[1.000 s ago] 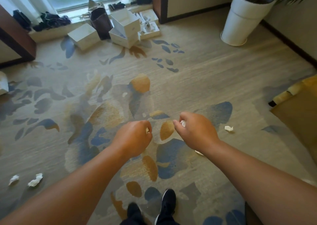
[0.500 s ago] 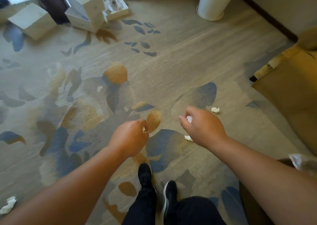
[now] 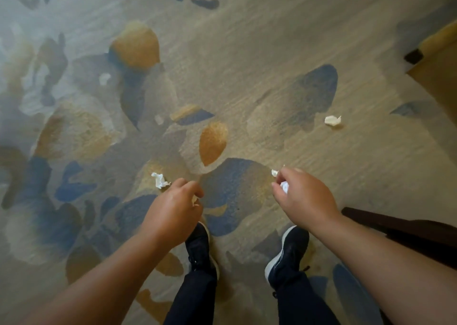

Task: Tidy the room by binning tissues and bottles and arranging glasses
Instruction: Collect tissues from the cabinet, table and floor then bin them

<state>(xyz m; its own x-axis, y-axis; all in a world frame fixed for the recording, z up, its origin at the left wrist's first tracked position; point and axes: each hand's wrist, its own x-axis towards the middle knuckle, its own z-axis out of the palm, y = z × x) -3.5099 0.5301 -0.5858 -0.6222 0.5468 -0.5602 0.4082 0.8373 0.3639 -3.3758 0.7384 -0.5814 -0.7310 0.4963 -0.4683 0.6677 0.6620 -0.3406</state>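
Left hand closed, crumpled white tissue scrap pinched in its grip. Right hand closed on a white wad. Soft patterned carpet carries two loose crumpled tissues: one just beside the left knuckles, another well apart, toward the carpet's right edge

Tissue mostly hidden in hands

Loose tissues on carpet — two; hands — two.
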